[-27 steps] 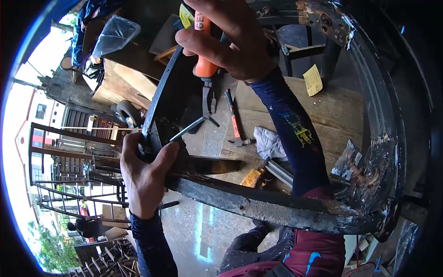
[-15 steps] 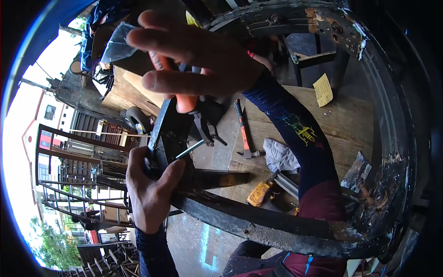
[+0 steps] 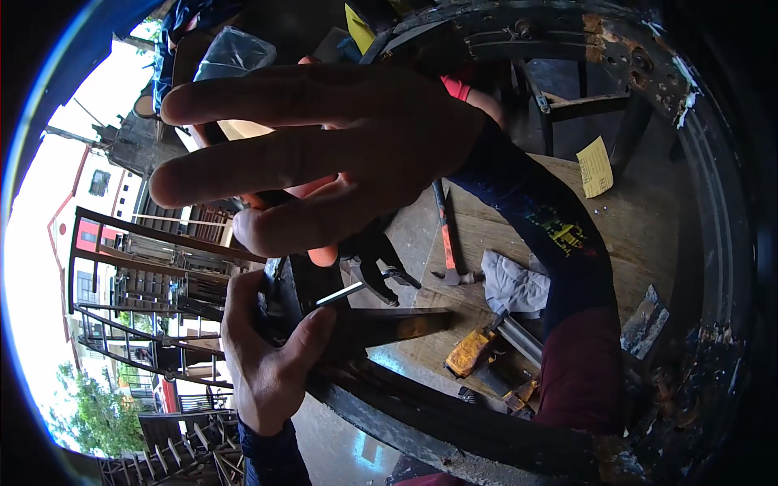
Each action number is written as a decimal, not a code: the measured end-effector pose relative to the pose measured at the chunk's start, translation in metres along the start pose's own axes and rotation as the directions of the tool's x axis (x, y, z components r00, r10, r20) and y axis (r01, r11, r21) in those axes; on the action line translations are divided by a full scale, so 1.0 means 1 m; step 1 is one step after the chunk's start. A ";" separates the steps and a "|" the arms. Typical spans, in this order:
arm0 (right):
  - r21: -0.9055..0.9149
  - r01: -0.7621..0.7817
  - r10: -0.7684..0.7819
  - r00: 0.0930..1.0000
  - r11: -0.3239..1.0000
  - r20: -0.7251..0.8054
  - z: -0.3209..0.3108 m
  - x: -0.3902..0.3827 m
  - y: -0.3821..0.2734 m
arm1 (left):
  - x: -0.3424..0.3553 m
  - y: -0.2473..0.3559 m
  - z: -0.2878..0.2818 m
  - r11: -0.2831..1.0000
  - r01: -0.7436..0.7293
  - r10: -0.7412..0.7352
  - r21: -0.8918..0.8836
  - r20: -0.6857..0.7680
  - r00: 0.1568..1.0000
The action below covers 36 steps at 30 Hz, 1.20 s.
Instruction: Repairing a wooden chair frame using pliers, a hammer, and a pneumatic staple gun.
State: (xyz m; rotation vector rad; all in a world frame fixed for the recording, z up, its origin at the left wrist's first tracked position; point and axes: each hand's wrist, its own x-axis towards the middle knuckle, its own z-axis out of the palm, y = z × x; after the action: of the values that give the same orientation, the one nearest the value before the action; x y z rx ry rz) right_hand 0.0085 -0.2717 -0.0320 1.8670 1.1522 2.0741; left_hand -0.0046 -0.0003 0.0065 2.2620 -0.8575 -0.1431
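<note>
My left hand (image 3: 271, 356) is closed round the end of a dark, worn curved wooden frame (image 3: 389, 405). Beside its thumb a thin pale metal rod (image 3: 340, 293) sticks out; whether the thumb presses it I cannot tell. My right hand (image 3: 324, 146) is raised above, long fingers stretched out to the left across the handles of orange-handled pliers (image 3: 323, 256). The palm and thumb hide much of the pliers, and they seem held there. Their dark jaws point down toward the rod's upper end; contact is unclear.
A hammer (image 3: 447, 235), a grey rag (image 3: 515, 285) and a yellow worn tool (image 3: 470, 352) lie on a wooden board (image 3: 486, 227). A yellow paper (image 3: 596, 168) is farther right. The frame curves round the right side. Another person's arm (image 3: 485, 105) shows behind. Chair frames (image 3: 154, 275) stand left.
My right hand has come lower and larger in view, with the pliers lower too. My left hand keeps its hold on the frame. The view has shifted slightly.
</note>
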 end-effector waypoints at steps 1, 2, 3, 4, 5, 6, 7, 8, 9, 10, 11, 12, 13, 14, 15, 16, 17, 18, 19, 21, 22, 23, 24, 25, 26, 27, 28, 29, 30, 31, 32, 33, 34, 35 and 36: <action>-0.003 0.027 -0.027 0.998 1.000 -0.052 0.000 0.002 0.002 | 0.000 0.000 0.001 1.000 0.006 -0.006 0.010 0.012 1.000; -0.007 0.054 -0.054 0.993 0.999 -0.104 -0.002 0.003 0.005 | 0.001 0.000 0.002 1.000 0.002 -0.002 0.005 0.012 1.000; -0.005 0.056 -0.057 0.993 0.998 -0.104 -0.005 0.002 0.006 | 0.001 -0.001 0.003 1.000 -0.006 0.006 -0.019 0.009 1.000; -0.021 0.066 -0.066 0.998 0.998 0.006 -0.011 -0.001 0.009 | 0.001 -0.002 0.004 0.999 -0.013 0.014 -0.044 0.006 1.000; -0.036 0.077 -0.073 0.990 0.996 0.118 -0.014 -0.002 0.010 | 0.001 -0.002 0.004 0.999 -0.013 0.013 -0.046 0.004 1.000; -0.034 0.077 -0.073 0.991 0.996 0.116 -0.010 -0.008 0.008 | 0.001 -0.002 0.003 0.999 -0.005 0.005 -0.033 0.015 1.000; 0.031 0.011 -0.015 0.992 0.999 0.128 -0.005 -0.013 0.003 | 0.000 -0.001 0.003 1.000 0.001 0.000 -0.023 0.022 1.000; 0.096 -0.057 0.042 0.989 0.994 0.144 -0.001 -0.019 -0.002 | -0.001 0.001 0.004 1.000 0.001 -0.001 -0.026 0.018 1.000; 0.101 -0.055 0.040 0.989 0.993 0.141 0.000 -0.019 -0.004 | -0.001 0.002 0.003 1.000 -0.008 0.008 -0.025 0.014 1.000; 0.170 -0.137 0.111 0.981 0.976 0.157 0.000 -0.020 -0.007 | -0.001 0.003 0.002 1.000 -0.015 0.016 -0.024 0.010 1.000; 0.238 -0.220 0.180 0.967 0.946 0.178 0.001 -0.021 -0.010 | -0.003 0.003 0.001 1.000 -0.009 0.009 -0.025 0.008 1.000; 0.237 -0.226 0.184 0.965 0.945 0.187 0.006 -0.027 -0.013 | -0.002 0.003 0.002 1.000 -0.012 0.012 -0.021 0.004 1.000; 0.188 -0.243 0.230 0.969 0.952 0.091 0.017 -0.035 -0.018 | -0.001 0.003 0.003 1.000 -0.014 0.014 -0.018 0.001 1.000; 0.143 -0.262 0.266 0.964 0.955 -0.009 0.021 -0.038 -0.021 | 0.000 0.003 0.004 1.000 -0.009 0.009 -0.026 0.006 1.000; 0.147 -0.268 0.271 0.963 0.952 0.001 0.021 -0.043 -0.027 | 0.001 0.002 0.005 0.999 -0.024 0.024 -0.032 -0.001 1.000; 0.132 -0.398 0.403 0.915 0.908 -0.017 0.018 -0.043 -0.037 | 0.000 0.001 0.005 0.999 -0.033 0.033 -0.040 -0.005 0.999; 0.119 -0.522 0.529 0.848 0.845 -0.034 0.014 -0.044 -0.045 | 0.000 0.002 0.004 0.999 -0.005 0.005 -0.039 0.001 1.000; 0.123 -0.531 0.537 0.843 0.838 -0.021 0.008 -0.043 -0.046 | 0.001 0.001 0.003 0.999 -0.009 0.009 -0.033 0.002 1.000; 0.121 -0.564 0.570 0.822 0.817 -0.013 0.002 -0.043 -0.047 | 0.001 0.002 0.003 0.999 -0.007 0.007 -0.033 0.001 1.000; 0.057 -0.552 0.554 0.832 0.832 -0.038 0.000 -0.046 -0.043 | 0.000 0.003 0.004 0.999 0.010 -0.009 -0.044 0.012 1.000; 0.059 -0.564 0.565 0.825 0.824 -0.020 -0.003 -0.045 -0.039 | 0.001 0.002 0.003 1.000 0.004 -0.004 -0.027 0.004 1.000; -0.055 -0.521 0.522 0.853 0.852 -0.007 -0.008 -0.044 -0.037 | 0.003 0.001 0.003 1.000 -0.003 0.003 -0.011 -0.002 1.000; -0.165 -0.468 0.478 0.878 0.868 0.020 -0.016 -0.039 -0.037 | 0.003 -0.002 0.002 1.000 0.015 -0.014 -0.027 0.015 1.000; -0.199 -0.483 0.497 0.868 0.853 0.022 -0.024 -0.028 -0.039 | 0.005 -0.006 0.001 1.000 -0.020 0.021 0.019 -0.003 1.000; -0.200 -0.490 0.509 0.859 0.848 0.050 -0.030 -0.026 -0.043 | 0.006 -0.008 0.001 0.996 -0.056 0.058 0.064 -0.019 0.998; -0.353 -0.489 0.553 0.826 0.797 0.104 -0.041 -0.018 -0.048 | 0.005 -0.003 0.001 0.996 -0.076 0.078 0.055 -0.034 0.996; -0.473 -0.477 0.595 0.793 0.741 0.131 -0.034 -0.015 -0.054 | 0.004 -0.009 -0.003 0.994 -0.048 0.053 0.099 -0.048 0.997; -0.500 -0.563 0.670 0.741 0.658 0.049 -0.016 -0.031 -0.069 | 0.003 -0.015 -0.006 0.991 -0.029 0.037 0.130 -0.062 0.997; -0.457 -0.630 0.702 0.712 0.629 -0.015 -0.014 -0.048 -0.080 | 0.003 -0.015 -0.002 0.991 -0.029 0.037 0.127 -0.060 0.998; -0.436 -0.743 0.796 0.597 0.507 -0.093 -0.009 -0.047 -0.087 | 0.003 -0.007 -0.008 0.987 -0.024 0.037 0.162 -0.081 0.996; -0.383 -0.855 0.895 0.426 0.350 -0.131 -0.027 -0.044 -0.102 | 0.004 -0.002 0.002 0.987 -0.035 0.045 0.159 -0.058 0.997; -0.189 -0.947 0.917 0.303 0.260 -0.260 -0.038 -0.071 -0.119 | 0.004 0.007 0.011 0.986 -0.063 0.070 0.154 -0.038 0.997; -0.082 -0.997 0.954 0.032 0.008 -0.298 -0.033 -0.083 -0.148 | 0.003 0.006 0.010 0.979 -0.095 0.108 0.179 -0.060 0.992; 0.385 -0.788 0.831 -0.549 -0.480 -0.086 -0.033 -0.064 -0.169 | 0.006 0.002 0.006 0.979 -0.093 0.109 0.183 -0.082 0.991; 0.264 -0.816 0.836 -0.546 -0.514 -0.058 -0.044 -0.066 -0.186 | 0.004 -0.001 0.002 0.979 -0.107 0.124 0.176 -0.084 0.989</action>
State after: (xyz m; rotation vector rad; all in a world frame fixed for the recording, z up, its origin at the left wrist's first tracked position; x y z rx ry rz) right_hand -0.0872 -0.1972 -0.1938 3.1691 -1.8964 2.6264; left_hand -0.0016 -0.0040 0.0049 2.3482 -0.9801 0.0942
